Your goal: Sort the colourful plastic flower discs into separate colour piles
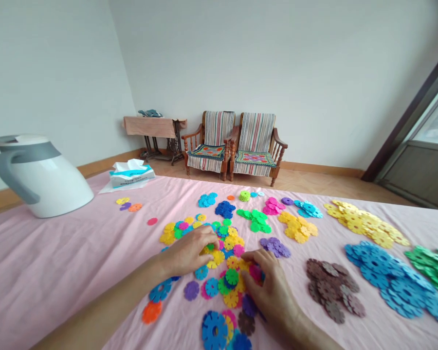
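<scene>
Mixed plastic snowflake discs [211, 287] with notched edges lie in a loose, many-coloured heap in front of me. My left hand [191, 249] reaches into the heap's left side. Its fingers curl round a yellow snowflake disc [206, 250], and a bit of green shows there too. On the heap's right side, my right hand [268, 282] rests low, thumb and forefinger apart. A pink disc [255, 272] shows between that thumb and forefinger; the other fingertips are hidden. Below the hands lies a large blue disc [214, 330].
Single-colour piles surround the heap: brown discs [328, 287], blue discs [390, 272], yellow discs [361, 221], purple discs [275, 247] and green discs [257, 221]. A white jug [54, 180] and a tissue box [131, 175] stand left on the pink cloth [105, 243]. Two chairs [255, 141] are beyond.
</scene>
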The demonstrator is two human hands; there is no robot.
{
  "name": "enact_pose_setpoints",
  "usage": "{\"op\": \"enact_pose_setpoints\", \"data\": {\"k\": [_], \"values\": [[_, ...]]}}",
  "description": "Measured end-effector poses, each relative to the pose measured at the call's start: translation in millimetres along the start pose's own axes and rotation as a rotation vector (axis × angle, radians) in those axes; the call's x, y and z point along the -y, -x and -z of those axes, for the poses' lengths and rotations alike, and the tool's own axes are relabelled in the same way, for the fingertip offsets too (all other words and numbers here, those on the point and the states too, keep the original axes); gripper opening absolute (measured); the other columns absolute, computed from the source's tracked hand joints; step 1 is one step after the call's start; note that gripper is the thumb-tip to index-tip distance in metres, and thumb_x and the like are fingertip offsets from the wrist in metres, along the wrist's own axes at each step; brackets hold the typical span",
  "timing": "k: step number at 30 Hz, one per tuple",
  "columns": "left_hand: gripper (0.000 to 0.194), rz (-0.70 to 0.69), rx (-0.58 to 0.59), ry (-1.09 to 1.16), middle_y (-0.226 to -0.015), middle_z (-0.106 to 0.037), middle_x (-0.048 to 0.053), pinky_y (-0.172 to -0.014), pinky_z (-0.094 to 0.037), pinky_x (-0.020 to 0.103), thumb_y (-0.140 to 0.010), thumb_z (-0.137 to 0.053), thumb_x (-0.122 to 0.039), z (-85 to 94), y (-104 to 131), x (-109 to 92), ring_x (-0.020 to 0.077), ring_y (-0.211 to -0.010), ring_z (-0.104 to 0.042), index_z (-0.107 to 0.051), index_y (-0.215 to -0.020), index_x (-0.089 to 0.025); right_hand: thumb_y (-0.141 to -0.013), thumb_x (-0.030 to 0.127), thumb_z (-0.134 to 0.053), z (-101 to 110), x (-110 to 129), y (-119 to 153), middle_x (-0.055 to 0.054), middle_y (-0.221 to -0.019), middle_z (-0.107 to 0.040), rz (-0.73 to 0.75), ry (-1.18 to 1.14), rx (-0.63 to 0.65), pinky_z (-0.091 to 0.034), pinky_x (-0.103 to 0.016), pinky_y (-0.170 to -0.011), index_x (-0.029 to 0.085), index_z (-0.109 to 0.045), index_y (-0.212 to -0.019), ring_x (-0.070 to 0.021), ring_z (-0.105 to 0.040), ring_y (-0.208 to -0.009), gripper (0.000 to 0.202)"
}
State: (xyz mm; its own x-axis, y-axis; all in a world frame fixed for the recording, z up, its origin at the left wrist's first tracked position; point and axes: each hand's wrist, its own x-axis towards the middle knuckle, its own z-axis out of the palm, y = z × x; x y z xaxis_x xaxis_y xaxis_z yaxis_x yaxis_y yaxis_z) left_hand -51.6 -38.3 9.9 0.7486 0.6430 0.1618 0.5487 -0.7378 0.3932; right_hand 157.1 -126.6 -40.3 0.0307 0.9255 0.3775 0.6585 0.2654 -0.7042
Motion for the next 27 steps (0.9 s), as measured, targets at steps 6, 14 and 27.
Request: {"op": "enact_pose_setpoints", "data": {"k": [6,14,27], "values": [[0.008,0.009,-0.129,0.029,-0.087,-0.058,0.003,-0.079,-0.041,0.029,-0.079,-0.056,-0.014,-11.5,-3,6,0.0179,-0.088,-0.054,-0.061,-0.082,-0.019,-0.077,0.018,-0.051,3,-1,0,-0.004,-0.087,-0.065,0.010,0.000,-0.017,-0.044,-0.031,-0.075,0.022,-0.064,-0.089,-0.0208,-0.058,-0.085,0.019],[0.013,0.046,-0.316,0.098,-0.081,-0.059,0.003,-0.075,-0.042,0.029,-0.086,-0.050,-0.019,-30.1,-8,10,0.0164,-0.083,-0.054,-0.059,-0.077,-0.018,-0.080,0.027,-0.053,32,-42,-92,-0.004,-0.087,-0.066,-0.012,0.387,-0.049,-0.044,-0.026,-0.073,0.018,-0.064,-0.092,-0.0165,-0.059,-0.080,0.019],[0.017,0.077,-0.299,0.099,-0.078,-0.058,0.005,-0.070,-0.043,0.029,-0.088,-0.047,-0.021,-30.1,-8,13,0.0162,-0.079,-0.053,-0.060,-0.076,-0.019,-0.075,0.026,-0.060,22,-116,-237,-0.012,-0.110,-0.060,-0.108,0.675,0.074,-0.034,-0.039,-0.084,0.020,-0.067,-0.103,-0.0283,-0.049,-0.106,0.030]]}}
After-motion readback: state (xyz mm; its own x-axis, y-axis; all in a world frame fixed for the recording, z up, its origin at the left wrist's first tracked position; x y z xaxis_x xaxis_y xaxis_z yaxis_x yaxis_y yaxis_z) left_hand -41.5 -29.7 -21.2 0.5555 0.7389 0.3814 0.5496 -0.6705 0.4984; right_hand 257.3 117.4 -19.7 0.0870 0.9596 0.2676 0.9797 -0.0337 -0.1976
